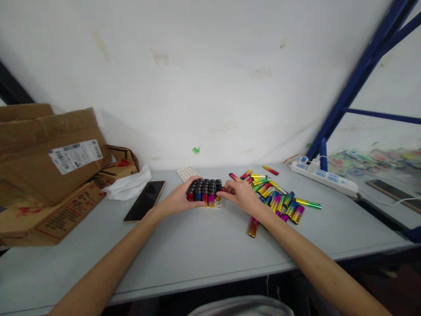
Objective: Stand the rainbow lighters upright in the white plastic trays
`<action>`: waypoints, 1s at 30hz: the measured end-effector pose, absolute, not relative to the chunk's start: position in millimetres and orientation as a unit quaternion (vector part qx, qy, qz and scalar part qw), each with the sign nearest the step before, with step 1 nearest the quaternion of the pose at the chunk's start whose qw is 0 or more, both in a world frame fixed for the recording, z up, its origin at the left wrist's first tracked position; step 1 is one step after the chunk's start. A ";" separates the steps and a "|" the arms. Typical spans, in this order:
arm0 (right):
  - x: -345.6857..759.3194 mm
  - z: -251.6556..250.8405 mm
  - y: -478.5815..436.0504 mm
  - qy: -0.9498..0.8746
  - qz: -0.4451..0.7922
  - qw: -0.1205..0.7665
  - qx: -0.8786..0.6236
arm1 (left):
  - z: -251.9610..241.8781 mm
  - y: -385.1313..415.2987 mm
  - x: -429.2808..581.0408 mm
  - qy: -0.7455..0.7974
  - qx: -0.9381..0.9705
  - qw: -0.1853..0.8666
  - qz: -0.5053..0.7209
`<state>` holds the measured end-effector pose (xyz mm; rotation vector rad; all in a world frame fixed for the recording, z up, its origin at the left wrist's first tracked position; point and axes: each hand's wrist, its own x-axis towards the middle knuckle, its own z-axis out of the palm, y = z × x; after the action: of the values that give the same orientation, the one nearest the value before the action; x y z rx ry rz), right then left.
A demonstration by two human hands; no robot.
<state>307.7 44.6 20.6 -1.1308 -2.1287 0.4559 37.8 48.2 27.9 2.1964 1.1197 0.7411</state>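
Observation:
Rows of upright lighters, black-topped with shiny coloured bodies, stand packed in a white holder tray on the table. My left hand wraps around the left side of this block, thumb along its front and fingers behind. At the block's right side, my right hand pinches a lighter whose body is mostly hidden by the fingers. A loose pile of metallic, rainbow-coloured lighters lies just right of my right hand, partly behind the forearm.
Behind the block lies another white holder tray. A phone, white crumpled paper and cardboard boxes are at left. A white power strip lies at right by a blue metal frame. A white wall rises behind the grey table.

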 end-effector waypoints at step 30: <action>433.3 47.5 -61.3 -0.876 0.053 0.198 -0.436 | 24.1 51.9 36.3 0.430 0.817 0.273 0.269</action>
<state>433.3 -61.3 47.5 -1.2193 -2.4518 0.1483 36.3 51.9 24.1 2.1996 1.1572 0.7243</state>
